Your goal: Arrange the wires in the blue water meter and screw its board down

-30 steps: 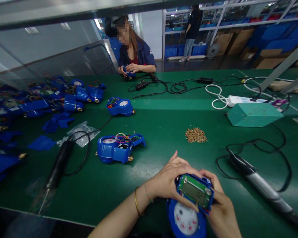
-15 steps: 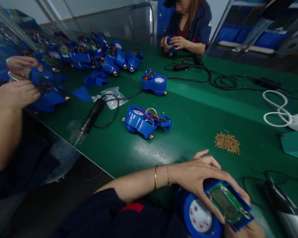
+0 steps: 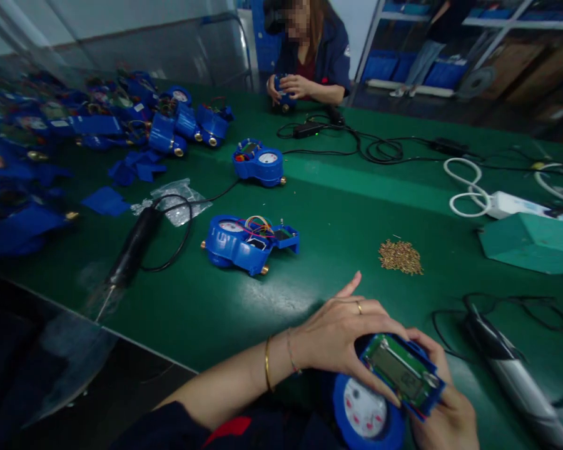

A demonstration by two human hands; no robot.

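At the bottom right I hold a blue water meter [image 3: 340, 409] with a round white dial. Its box part carries a green circuit board with a grey display [image 3: 398, 372], facing up. My left hand [image 3: 333, 337] reaches over the box from the left, thumb along its near side and fingers over the far side. My right hand [image 3: 450, 406] is wrapped round the box's right side, its fingertips partly hidden. Beyond my hands lies a pile of small brass-coloured screws [image 3: 400, 257]. To my right rests a black and silver electric screwdriver [image 3: 511, 369].
Another meter [image 3: 237, 250] with wires exposed lies mid-table, a third meter [image 3: 259, 164] behind it. A black soldering iron [image 3: 134, 247] lies left, near a plastic bag [image 3: 181, 200]. Many meters crowd the left. A green box [image 3: 532, 240] stands right; a co-worker [image 3: 309, 62] sits opposite.
The view has turned right, so the table's things appear further left. More of my right hand shows on the meter. The co-worker's arms at the left have mostly gone out of view.
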